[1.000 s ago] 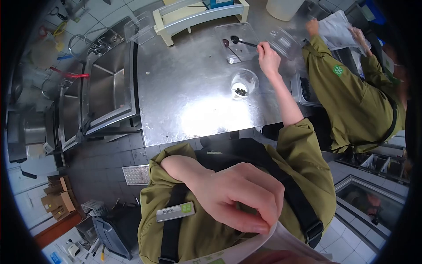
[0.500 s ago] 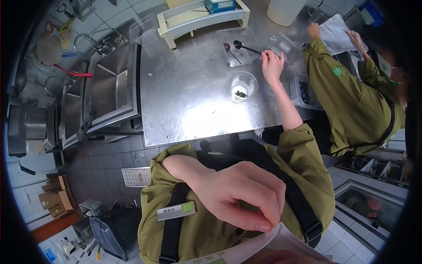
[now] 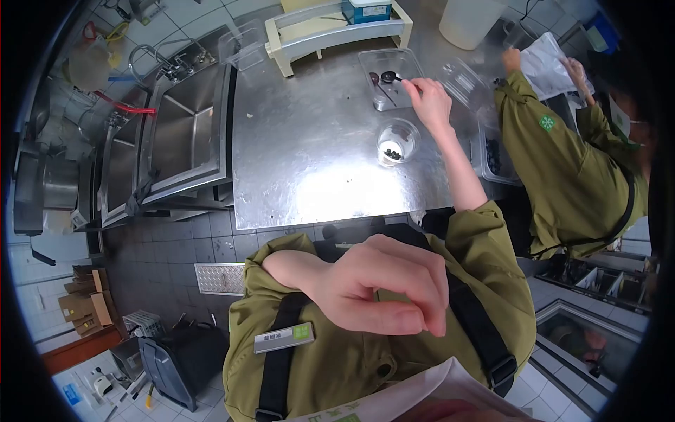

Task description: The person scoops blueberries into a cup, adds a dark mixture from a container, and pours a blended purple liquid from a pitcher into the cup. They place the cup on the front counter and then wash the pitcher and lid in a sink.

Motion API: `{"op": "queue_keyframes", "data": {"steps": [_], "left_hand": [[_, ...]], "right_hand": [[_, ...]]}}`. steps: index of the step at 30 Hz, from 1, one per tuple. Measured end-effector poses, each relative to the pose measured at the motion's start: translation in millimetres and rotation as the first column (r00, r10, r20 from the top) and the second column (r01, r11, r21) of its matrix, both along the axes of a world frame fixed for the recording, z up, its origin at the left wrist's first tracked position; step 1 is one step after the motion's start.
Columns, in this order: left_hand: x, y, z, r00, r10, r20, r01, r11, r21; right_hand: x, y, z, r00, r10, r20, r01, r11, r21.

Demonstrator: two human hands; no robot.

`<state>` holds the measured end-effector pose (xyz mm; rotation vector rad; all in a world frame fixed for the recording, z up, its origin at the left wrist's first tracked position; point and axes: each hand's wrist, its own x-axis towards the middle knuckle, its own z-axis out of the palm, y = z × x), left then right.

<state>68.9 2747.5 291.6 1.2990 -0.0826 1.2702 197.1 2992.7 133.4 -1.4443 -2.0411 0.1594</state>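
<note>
Well, right hand: my right hand (image 3: 431, 103) is out over the steel table (image 3: 295, 133), thumb and fingers pinched on the black spoon (image 3: 389, 77) by its handle.
Black spoon: its bowl is inside the clear tray (image 3: 406, 62), just beside the bowl of a dark red spoon (image 3: 375, 79); I can't tell whether the two touch.
Grip: a light, firm pinch should suit that thin handle, with my wrist loose so the bowl stays level.
Tray wall: I'd best keep the handle from levering on it, or knocking the red spoon.
Cup: the clear cup (image 3: 406, 131) is on the table, nearer me than the tray, round dark pieces (image 3: 393, 155) at its bottom; my forearm should pass wide of it.
Left hand: my left hand (image 3: 383, 285) is curled before my chest, near my white mask (image 3: 422, 387); I can't tell whether thumb and fingertips press together. Better kept away from the cup and tray.
Co-worker: a sleeve (image 3: 555, 165) is near on my right, so I'd keep my elbow in.
</note>
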Motion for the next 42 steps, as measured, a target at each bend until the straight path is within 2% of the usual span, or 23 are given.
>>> {"op": "queue_keyframes", "data": {"steps": [2, 5, 8, 9, 12, 14, 16, 19, 23, 26, 30, 39, 42], "left_hand": [[-3, 1, 0, 1.0, 0.009, -0.03, -0.008, 1.0, 0.02], [-7, 1, -2, 0.992, 0.114, -0.062, -0.111, 0.992, 0.051], [-20, 0, -7, 0.978, 0.158, -0.135, -0.155, 0.987, 0.034], [-23, 1, -12, 0.965, 0.214, -0.152, -0.207, 0.976, 0.064], [-28, 5, -36, 0.903, 0.388, -0.184, -0.412, 0.904, -0.116], [-34, 22, -64, 0.706, 0.551, -0.445, -0.676, 0.713, -0.189], [-35, 37, -95, 0.616, 0.573, -0.541, -0.787, 0.48, -0.387], [-36, 48, -122, 0.693, 0.554, -0.461, -0.71, 0.416, -0.568], [-26, 53, -126, 0.72, 0.51, -0.471, -0.691, 0.47, -0.549], [-22, 56, -129, 0.708, 0.485, -0.513, -0.706, 0.478, -0.523], [-23, 56, -138, 0.701, 0.478, -0.53, -0.713, 0.462, -0.528], [-24, 52, -152, 0.71, 0.452, -0.54, -0.703, 0.412, -0.58], [-24, 51, -157, 0.729, 0.445, -0.52, -0.683, 0.419, -0.599]], "right_hand": [[-4, 3, 6, 0.991, -0.048, 0.129, 0.069, 0.984, -0.166], [-3, 4, -4, 0.994, -0.101, 0.037, 0.104, 0.99, -0.091], [8, 14, -14, 0.973, -0.23, 0.028, 0.212, 0.932, 0.295], [12, 18, -18, 0.97, -0.223, 0.099, 0.177, 0.923, 0.342], [19, 22, -29, 0.938, -0.254, 0.235, 0.275, 0.96, -0.061], [24, 30, -37, 0.967, -0.202, 0.157, 0.229, 0.957, -0.177], [29, 32, -40, 0.98, -0.172, 0.102, 0.194, 0.943, -0.272], [23, 30, -37, 0.98, -0.188, 0.069, 0.201, 0.914, -0.352], [21, 49, -66, 0.977, -0.201, -0.073, 0.158, 0.909, -0.386], [19, 45, -51, 0.979, -0.179, -0.093, 0.142, 0.939, -0.315], [18, 42, -49, 0.99, -0.116, -0.073, 0.109, 0.989, -0.101], [19, 16, -27, 0.997, -0.063, -0.034, 0.066, 0.993, 0.093], [25, 24, -38, 0.998, -0.06, -0.021, 0.063, 0.977, 0.202]]}}
